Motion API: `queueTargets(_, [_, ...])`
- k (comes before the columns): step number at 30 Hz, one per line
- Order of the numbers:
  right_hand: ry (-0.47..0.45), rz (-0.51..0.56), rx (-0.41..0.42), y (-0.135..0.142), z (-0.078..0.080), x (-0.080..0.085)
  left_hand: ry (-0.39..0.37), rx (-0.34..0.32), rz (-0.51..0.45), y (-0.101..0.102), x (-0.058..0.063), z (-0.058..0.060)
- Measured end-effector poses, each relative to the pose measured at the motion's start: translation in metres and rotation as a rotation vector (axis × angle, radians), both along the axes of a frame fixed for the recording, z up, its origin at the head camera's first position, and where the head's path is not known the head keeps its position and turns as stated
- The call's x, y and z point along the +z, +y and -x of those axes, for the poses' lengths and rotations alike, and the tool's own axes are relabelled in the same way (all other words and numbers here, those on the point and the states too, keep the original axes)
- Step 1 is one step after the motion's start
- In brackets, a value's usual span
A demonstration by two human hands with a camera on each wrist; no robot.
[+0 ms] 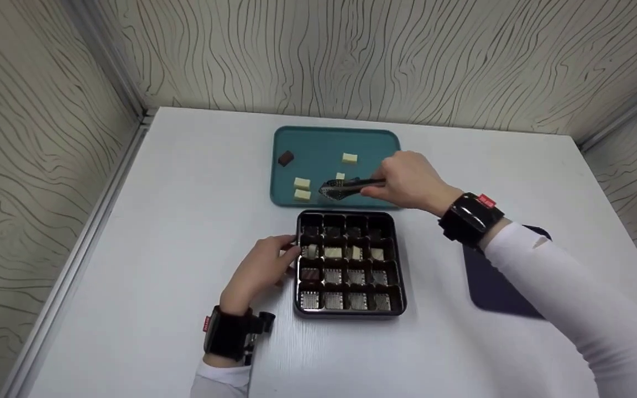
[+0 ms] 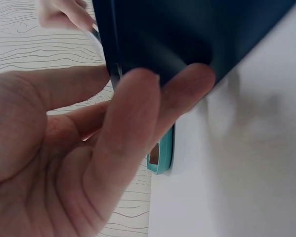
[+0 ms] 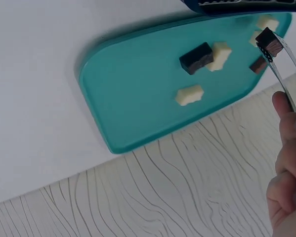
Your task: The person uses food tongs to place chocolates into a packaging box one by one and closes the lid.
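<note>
My right hand [image 1: 407, 179] grips metal tongs [image 1: 371, 183] over the teal tray [image 1: 327, 138]. In the right wrist view, a dark chocolate piece [image 3: 270, 41] is pinched between the tong tips. Beside the black compartment box [image 1: 351, 315], my left hand [image 1: 257, 271] holds its left wall, thumb near the rim. Dark chocolates [image 1: 332, 232] sit in the box's far row and white ones [image 1: 333, 253] in the second. One dark piece [image 1: 311, 275] lies at the left of the third row. Other nearer compartments show bare textured bottoms.
Several white pieces [image 1: 302, 183] and a dark piece [image 1: 286, 158] lie on the tray. Another dark block [image 3: 196, 58] touches a white one in the right wrist view. A dark flat panel [image 1: 498, 287] lies under my right forearm. Patterned walls [image 1: 351, 61] enclose the white table [image 1: 186, 221].
</note>
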State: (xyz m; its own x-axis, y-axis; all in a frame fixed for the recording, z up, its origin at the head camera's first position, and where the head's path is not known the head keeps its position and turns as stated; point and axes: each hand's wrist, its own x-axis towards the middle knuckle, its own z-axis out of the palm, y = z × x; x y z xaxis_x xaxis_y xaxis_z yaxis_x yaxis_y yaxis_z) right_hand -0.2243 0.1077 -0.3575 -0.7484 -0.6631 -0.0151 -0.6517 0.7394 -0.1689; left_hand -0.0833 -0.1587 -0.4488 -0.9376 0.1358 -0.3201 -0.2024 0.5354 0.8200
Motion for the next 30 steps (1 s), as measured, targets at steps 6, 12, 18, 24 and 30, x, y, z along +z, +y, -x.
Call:
queueTargets(6, [0.039, 0.015, 0.079, 0.021, -0.034, 0.019, 0.005, 0.007, 0.008, -0.004, -0.001, -0.001])
queueTargets(12, [0.085, -0.013, 0.244, 0.027, -0.067, 0.025, 0.025, 0.011, 0.03, -0.007, -0.002, -0.003])
queueTargets(18, [0.101, -0.052, 0.365, 0.023, -0.088, 0.022, 0.003, 0.022, 0.01, -0.006, -0.001, -0.003])
queueTargets(24, [0.141, -0.101, 0.412, 0.016, -0.095, 0.017, -0.01, 0.019, 0.008, -0.002, 0.0, -0.002])
queueTargets(30, [0.138, -0.162, 0.424, 0.006, -0.098, 0.017, -0.011, 0.007, 0.013, 0.0, 0.0, 0.0])
